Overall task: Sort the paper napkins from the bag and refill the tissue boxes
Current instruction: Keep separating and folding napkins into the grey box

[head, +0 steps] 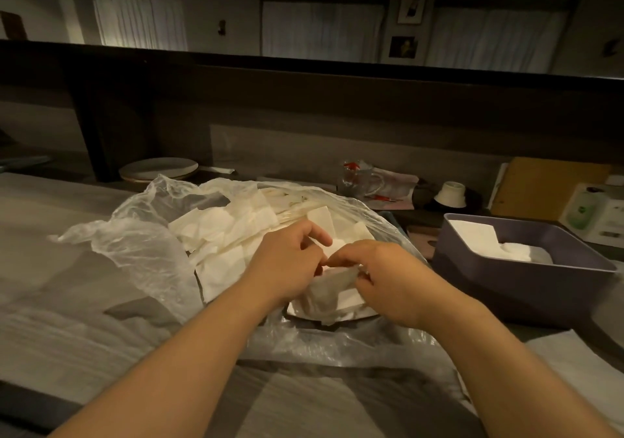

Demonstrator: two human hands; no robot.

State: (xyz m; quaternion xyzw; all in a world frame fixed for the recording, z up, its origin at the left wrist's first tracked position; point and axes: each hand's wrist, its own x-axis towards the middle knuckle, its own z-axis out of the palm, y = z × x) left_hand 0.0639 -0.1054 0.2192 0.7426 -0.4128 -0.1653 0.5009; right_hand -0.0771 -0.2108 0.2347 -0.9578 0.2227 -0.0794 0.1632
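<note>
On the desk: a grey, streaked desk point(60, 296) runs across the foreground under dim warm light, with a dark raised ledge behind it.
Room: white curtains point(320, 29) and small framed pictures point(410, 7) hang on the far wall.
Bag: a clear plastic bag point(135, 252) lies open and crumpled at centre, spread over the desk.
Napkins: white paper napkins point(223, 231) sit in a loose heap inside the bag, some folded, some rumpled.
Tissue box: a purple tissue box point(526, 285) stands just right of the bag, open-topped, with white napkins inside.
Left hand: the left hand point(287, 265) is over the heap, fingers point(317, 235) curled, thumb and forefinger pinching a napkin.
Right hand: the right hand point(388, 279) meets it fingertip to fingertip, fingers bent and pinching the same rumpled napkin.
Behind: a stack of plates point(158, 168), a glass cup point(361, 177), a white bowl turned upside down point(450, 194) and a brown cardboard box point(540, 187) stand at the back.
Right edge: a flat white sheet point(574, 363) lies on the desk near the right forearm.
</note>
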